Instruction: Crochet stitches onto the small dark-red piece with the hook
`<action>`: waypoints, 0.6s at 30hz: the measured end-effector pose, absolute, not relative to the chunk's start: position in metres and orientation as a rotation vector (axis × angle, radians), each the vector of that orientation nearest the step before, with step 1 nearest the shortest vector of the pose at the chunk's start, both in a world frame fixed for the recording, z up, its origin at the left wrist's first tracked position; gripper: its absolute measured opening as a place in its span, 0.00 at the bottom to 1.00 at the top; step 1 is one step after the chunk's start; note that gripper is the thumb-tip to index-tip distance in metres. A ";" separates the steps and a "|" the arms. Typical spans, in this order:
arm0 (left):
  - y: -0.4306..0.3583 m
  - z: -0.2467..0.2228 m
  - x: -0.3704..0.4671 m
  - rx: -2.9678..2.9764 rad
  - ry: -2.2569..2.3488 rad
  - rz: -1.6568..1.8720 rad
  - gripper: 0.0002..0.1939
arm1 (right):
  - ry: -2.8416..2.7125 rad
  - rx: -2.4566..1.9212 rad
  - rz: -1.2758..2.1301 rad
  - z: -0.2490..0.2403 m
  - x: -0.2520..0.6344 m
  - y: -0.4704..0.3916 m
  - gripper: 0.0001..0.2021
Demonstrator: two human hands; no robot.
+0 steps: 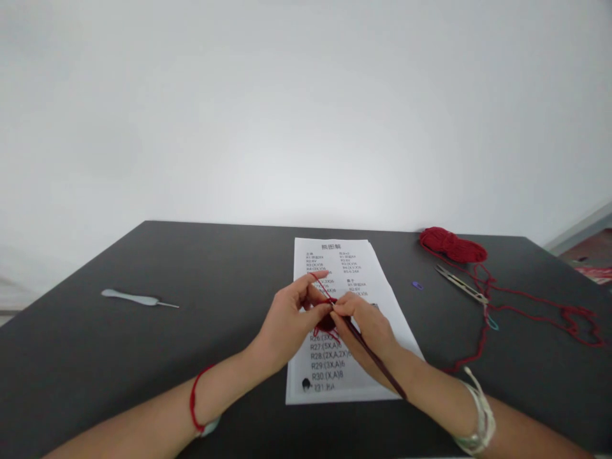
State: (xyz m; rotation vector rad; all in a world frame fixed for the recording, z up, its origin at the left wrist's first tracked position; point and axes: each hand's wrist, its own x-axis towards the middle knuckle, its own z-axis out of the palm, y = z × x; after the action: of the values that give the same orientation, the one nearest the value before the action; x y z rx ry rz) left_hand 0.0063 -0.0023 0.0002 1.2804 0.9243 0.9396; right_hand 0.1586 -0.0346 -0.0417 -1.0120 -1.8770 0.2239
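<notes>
White sheet (356, 386) titled "熊图解"; left hand (289, 322) pinching red yarnwork (327, 322), right hand (367, 322) gripping brown tool (371, 356).

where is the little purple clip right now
In the head view, the purple clip lies right of centre on the table, between the printed sheet and the scissors.

1. Left forearm (157, 408) slants up from the bottom left edge of the frame.
2. Left hand (282, 325), just below centre: thumb (315, 315) and curled fingers pinch, index finger (310, 279) raised toward the right.
3. Right forearm (437, 386) rises from the bottom right.
4. Right hand (370, 325), right of centre, grips at its fingertips (345, 303), close to the left thumb.
</notes>
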 end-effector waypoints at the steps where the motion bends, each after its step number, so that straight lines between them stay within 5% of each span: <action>1: -0.001 0.000 0.006 1.201 0.875 0.897 0.24 | -1.941 -0.977 0.192 -0.040 0.162 -0.032 0.06; 9: 0.001 0.000 0.009 0.922 0.788 0.844 0.23 | -2.082 -0.989 -0.156 -0.030 0.157 -0.036 0.10; 18: 0.004 0.001 0.004 1.388 0.984 1.068 0.17 | -1.394 -1.072 0.819 -0.025 0.154 -0.043 0.05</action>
State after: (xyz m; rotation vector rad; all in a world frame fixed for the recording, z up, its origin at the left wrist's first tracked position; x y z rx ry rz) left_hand 0.0041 0.0039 0.0012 1.3875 0.9837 1.0678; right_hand 0.1538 -0.0429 -0.0251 -1.0717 -1.3938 0.8187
